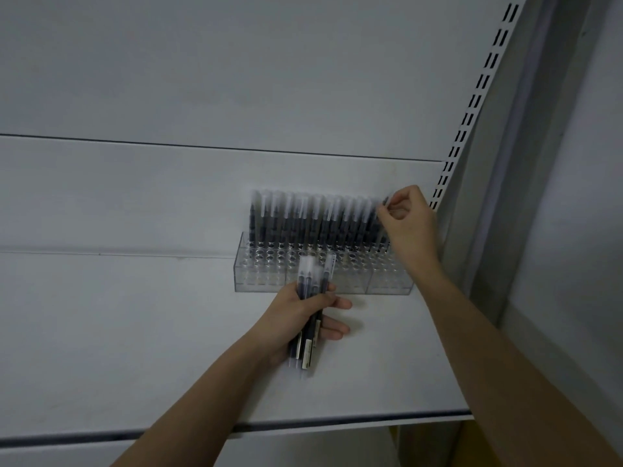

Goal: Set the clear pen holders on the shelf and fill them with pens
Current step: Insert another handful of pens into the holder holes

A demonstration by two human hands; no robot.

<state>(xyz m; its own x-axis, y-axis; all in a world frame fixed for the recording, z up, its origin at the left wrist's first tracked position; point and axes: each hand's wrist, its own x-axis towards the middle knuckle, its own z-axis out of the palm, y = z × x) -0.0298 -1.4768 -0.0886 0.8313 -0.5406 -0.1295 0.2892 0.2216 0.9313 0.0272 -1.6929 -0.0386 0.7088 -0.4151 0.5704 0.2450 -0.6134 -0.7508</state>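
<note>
Clear pen holder: one long transparent block with rows of round holes, standing on the white shelf toward its right end, near the back panel. Seen from the frame centre, it lies at about 4 o'clock.

Row of pens: dark barrels with pale caps, upright in the holder's rear holes, filling the back rows from left end to right end. The front rows of holes show open.

Right hand: at 3 o'clock of the pen row, fingers curled, fingertips pinching the top of the rightmost pen in the holder.

Left hand: at 6 o'clock of the holder, just in front of it, fingers wrapped round a bundle of pens, caps pointing up toward 12 o'clock.

Slotted upright: white shelving rail at the shelf's right edge, running toward 1 o'clock.
</note>
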